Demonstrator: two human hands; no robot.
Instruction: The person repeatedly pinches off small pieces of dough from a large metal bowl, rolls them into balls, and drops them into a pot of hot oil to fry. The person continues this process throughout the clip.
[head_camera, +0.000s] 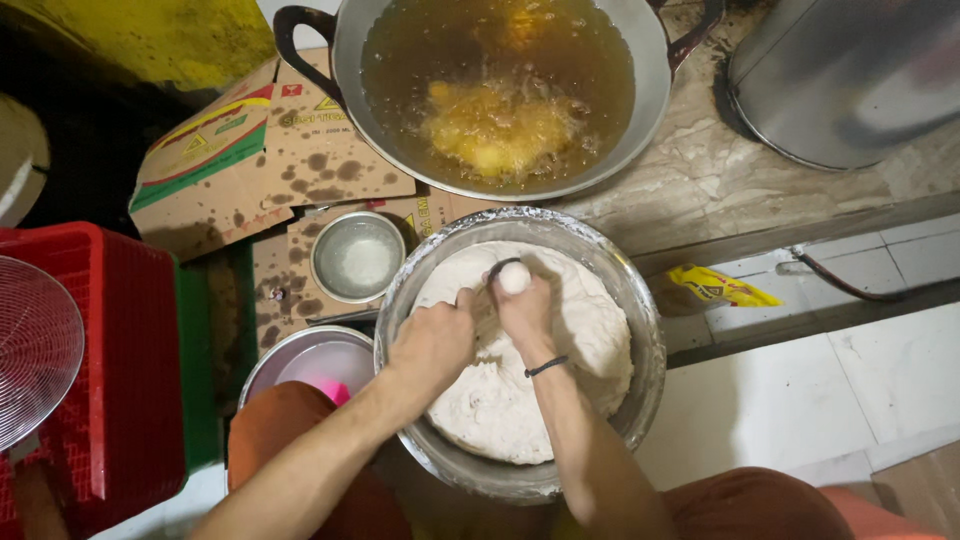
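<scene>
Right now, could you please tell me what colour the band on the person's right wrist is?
Black: a thin band round the right wrist, seen in the head view.

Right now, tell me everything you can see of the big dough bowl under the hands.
The dough bowl is a wide, round metal basin, dull silver with flour smeared along its rim. Pale, sticky dough fills most of it. It sits low in front of the person, just below the frying wok. The left hand presses into the dough, while the right hand squeezes up a small white dough ball.
</scene>
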